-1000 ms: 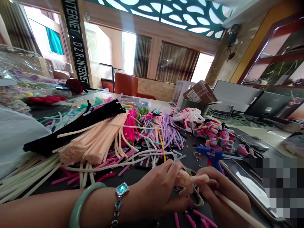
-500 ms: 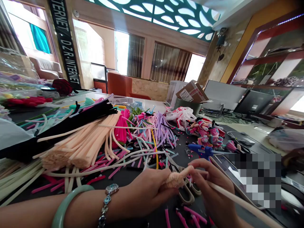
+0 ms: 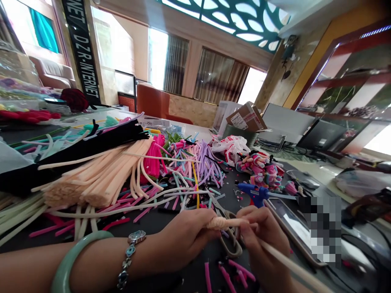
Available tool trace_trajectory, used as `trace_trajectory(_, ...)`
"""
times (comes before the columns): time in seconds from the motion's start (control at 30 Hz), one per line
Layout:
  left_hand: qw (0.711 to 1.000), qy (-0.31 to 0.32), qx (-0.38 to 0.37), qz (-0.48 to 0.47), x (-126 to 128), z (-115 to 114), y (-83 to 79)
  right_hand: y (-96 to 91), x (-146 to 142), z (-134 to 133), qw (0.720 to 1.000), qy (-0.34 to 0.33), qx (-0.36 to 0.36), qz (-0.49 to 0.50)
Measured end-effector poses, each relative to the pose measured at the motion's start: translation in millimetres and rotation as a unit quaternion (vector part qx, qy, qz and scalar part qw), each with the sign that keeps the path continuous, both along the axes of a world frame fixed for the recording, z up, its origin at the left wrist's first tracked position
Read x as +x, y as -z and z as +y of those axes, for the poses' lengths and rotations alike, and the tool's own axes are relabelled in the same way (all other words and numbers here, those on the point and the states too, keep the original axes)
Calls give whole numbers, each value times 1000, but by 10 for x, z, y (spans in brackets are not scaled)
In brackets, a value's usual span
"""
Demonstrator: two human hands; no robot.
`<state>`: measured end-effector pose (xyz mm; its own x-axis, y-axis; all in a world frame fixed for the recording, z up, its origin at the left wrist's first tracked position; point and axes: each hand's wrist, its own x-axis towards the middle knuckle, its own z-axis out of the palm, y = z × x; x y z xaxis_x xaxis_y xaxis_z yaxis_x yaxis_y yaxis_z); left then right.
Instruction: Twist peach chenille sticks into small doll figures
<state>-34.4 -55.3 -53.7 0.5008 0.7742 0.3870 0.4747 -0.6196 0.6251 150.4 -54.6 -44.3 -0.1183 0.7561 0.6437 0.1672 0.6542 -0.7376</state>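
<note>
My left hand [image 3: 186, 236] is closed around a small coiled piece of peach pipe cleaner [image 3: 224, 222], held just above the dark table [image 3: 159, 221]. My right hand [image 3: 264, 240] pinches the other end of the same peach stem, whose long free tail [image 3: 293, 266] runs off toward the lower right. A pair of scissors [image 3: 227, 238] lies on the table right under both hands. A green bangle and a jewelled bracelet sit on my left wrist.
Bundles of peach [image 3: 94, 179], black [image 3: 76, 150], pink and lilac [image 3: 207, 162] pipe cleaners cover the table's left and middle. A blue glue gun [image 3: 255, 192], a phone [image 3: 290, 228] and a heap of finished small figures [image 3: 262, 169] lie to the right. Cut pink bits [image 3: 232, 274] are scattered near me.
The coiled peach piece has lifted slightly and turned level between my hands. My right hand has moved closer to it along the stem. The view has shifted a little to the right.
</note>
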Motion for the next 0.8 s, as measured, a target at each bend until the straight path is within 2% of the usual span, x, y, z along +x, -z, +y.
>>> trace_trajectory(0.17, 1000, -2, -18, -17, -13, -13, 3, 24, -14, -23, 999, 14, 33, -33)
trace_trajectory(0.33, 999, 0, -27, -40, -26, -50, -35, -2, -20, -37, 998, 17, 47, -26)
trace_trajectory(0.43, 999, 0, -15, -34, -42, -69, -58, 4, -20, -48, 998, 25, 48, -24)
trace_trajectory(0.57, 999, 23, 37, -17, -65, -86, -80, 19, -13, -40, 998, 48, 33, -28)
trace_trajectory(0.67, 998, 8, 56, -8, -56, -87, -102, 20, -4, -8, 998, 53, -1, -13)
trace_trajectory(0.8, 998, -34, 51, -11, -25, -75, -117, 18, 11, 23, 992, 31, -124, 10)
